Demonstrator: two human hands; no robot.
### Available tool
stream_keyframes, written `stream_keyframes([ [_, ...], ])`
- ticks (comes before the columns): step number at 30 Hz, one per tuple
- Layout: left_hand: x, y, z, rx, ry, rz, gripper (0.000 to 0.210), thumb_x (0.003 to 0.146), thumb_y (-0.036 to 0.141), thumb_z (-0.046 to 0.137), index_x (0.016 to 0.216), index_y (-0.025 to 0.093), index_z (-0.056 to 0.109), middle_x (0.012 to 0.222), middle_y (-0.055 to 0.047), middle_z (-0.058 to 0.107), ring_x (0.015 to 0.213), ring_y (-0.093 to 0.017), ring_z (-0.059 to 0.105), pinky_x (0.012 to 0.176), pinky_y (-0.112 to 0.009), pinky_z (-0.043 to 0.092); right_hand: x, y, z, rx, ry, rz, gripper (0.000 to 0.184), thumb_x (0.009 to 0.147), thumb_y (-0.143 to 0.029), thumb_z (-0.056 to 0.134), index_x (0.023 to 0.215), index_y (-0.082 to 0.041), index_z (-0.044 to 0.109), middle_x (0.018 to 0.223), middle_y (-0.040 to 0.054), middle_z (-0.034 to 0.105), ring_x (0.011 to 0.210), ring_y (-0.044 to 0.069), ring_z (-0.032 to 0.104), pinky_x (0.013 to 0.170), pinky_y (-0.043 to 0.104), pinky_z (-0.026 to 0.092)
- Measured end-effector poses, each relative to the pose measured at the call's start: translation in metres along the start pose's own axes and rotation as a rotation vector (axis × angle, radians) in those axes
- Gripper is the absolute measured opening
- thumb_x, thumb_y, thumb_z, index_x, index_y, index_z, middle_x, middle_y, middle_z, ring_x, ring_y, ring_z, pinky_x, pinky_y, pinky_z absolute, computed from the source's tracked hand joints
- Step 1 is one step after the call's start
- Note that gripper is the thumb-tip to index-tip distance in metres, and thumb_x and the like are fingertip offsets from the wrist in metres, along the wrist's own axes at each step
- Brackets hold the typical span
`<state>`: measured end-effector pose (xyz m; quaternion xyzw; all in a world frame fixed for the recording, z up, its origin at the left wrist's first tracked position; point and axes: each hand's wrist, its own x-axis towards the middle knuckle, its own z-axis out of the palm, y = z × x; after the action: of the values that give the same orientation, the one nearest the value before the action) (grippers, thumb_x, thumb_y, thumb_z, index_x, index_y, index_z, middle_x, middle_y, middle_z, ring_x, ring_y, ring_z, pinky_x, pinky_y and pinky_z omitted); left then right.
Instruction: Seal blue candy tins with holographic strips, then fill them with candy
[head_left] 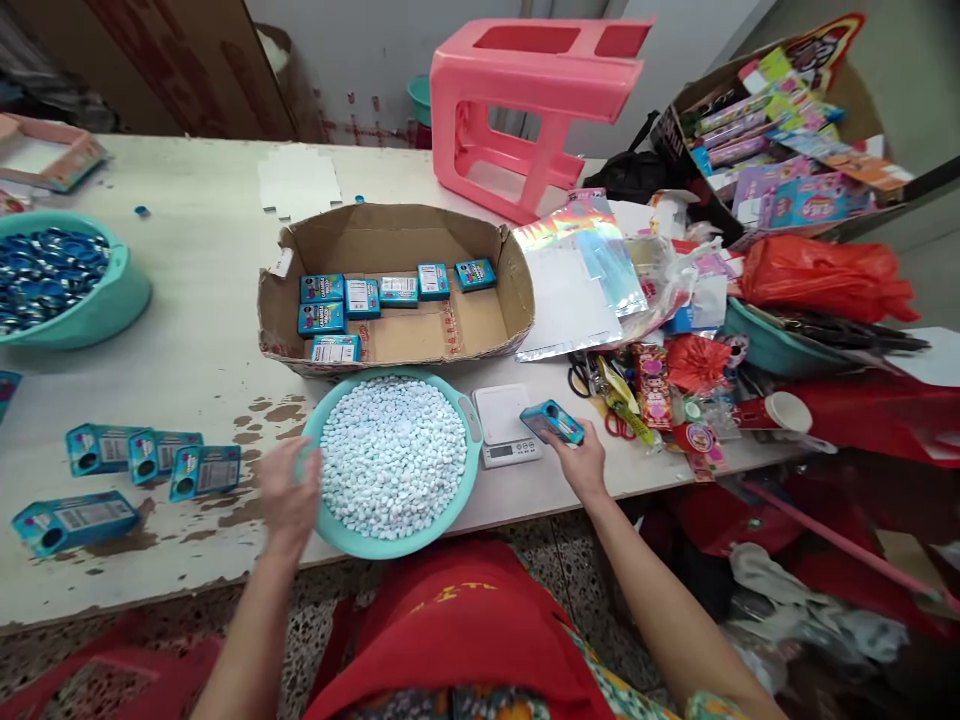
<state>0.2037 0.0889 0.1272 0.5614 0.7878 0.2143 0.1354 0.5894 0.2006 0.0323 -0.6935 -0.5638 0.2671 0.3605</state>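
My right hand (582, 462) grips a small blue candy box (553, 420) beside the right part of a white digital scale (504, 420). Whether the box touches the scale I cannot tell. My left hand (291, 490), smeared by motion, is at the left rim of a turquoise basin (469, 480). Pale round candies (394, 455) fill that basin. Left of this hand, several blue boxes lie on the table, among them one box (205, 470) with a dark round hole in its end. Behind the basin, a low cardboard box (405, 335) holds several closed blue boxes (398, 290).
A second turquoise basin (124, 290) with shiny blue pieces stands at the left. A pink plastic stool (480, 110) lies on its side at the back. Scissors (621, 420), wrappers, a red bag (825, 275) and a carton of packets (787, 150) crowd the right of the table (202, 260).
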Motion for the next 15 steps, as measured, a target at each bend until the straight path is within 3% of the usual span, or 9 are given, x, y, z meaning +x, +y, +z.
stream_keyframes([
  [3,0.006,0.030,0.053,0.059,-0.061,0.083,0.040,0.085,0.050,0.050,0.116,0.024,0.057,0.115,-0.011,0.057,0.108,-0.028,0.049,0.088,-0.041,0.040,0.011,-0.014,0.026,-0.004,-0.108,-0.056,0.050,0.062,-0.055,0.071,0.092,-0.017,0.057,0.078,0.0021,0.063,0.071,0.019,0.058,0.070,0.034,0.047],
  [7,0.015,0.030,0.094,0.205,-0.077,0.133,0.042,0.085,0.051,0.048,0.111,0.020,0.058,0.111,-0.015,0.056,0.105,-0.032,0.046,0.084,-0.041,0.038,0.016,-0.009,0.039,0.001,-0.185,-0.074,0.061,0.062,-0.054,0.071,0.108,-0.017,0.054,0.098,0.0078,0.063,0.089,0.023,0.059,0.081,0.039,0.047],
  [9,0.019,0.024,0.102,0.225,-0.079,0.155,0.035,0.088,0.048,0.045,0.098,0.018,0.061,0.098,-0.014,0.058,0.098,-0.030,0.049,0.078,-0.037,0.039,0.015,-0.001,0.032,0.037,-0.142,-0.085,0.070,0.066,-0.053,0.069,0.121,-0.017,0.046,0.120,0.0131,0.055,0.107,0.025,0.053,0.089,0.041,0.044],
  [11,0.023,0.019,0.104,0.159,-0.075,0.132,0.029,0.089,0.042,0.043,0.084,0.018,0.059,0.087,-0.011,0.058,0.087,-0.025,0.052,0.069,-0.030,0.037,0.014,0.009,0.017,0.082,-0.087,-0.057,0.067,0.073,-0.052,0.062,0.127,-0.018,0.041,0.131,0.0155,0.046,0.115,0.025,0.049,0.090,0.042,0.044],
  [13,0.028,0.015,0.102,0.005,-0.030,0.014,0.025,0.087,0.037,0.046,0.072,0.019,0.055,0.075,-0.007,0.056,0.073,-0.020,0.051,0.059,-0.025,0.033,0.015,0.018,-0.001,0.106,-0.045,0.006,0.057,0.079,-0.052,0.054,0.124,-0.017,0.044,0.129,0.0160,0.047,0.110,0.025,0.052,0.085,0.041,0.047],
  [15,0.032,0.013,0.094,-0.292,0.034,-0.183,0.027,0.083,0.036,0.053,0.063,0.019,0.049,0.063,-0.002,0.050,0.061,-0.015,0.046,0.053,-0.023,0.028,0.016,0.026,-0.016,0.096,-0.017,0.046,0.051,0.082,-0.053,0.049,0.117,-0.015,0.049,0.122,0.0163,0.052,0.103,0.024,0.055,0.081,0.039,0.048],
])
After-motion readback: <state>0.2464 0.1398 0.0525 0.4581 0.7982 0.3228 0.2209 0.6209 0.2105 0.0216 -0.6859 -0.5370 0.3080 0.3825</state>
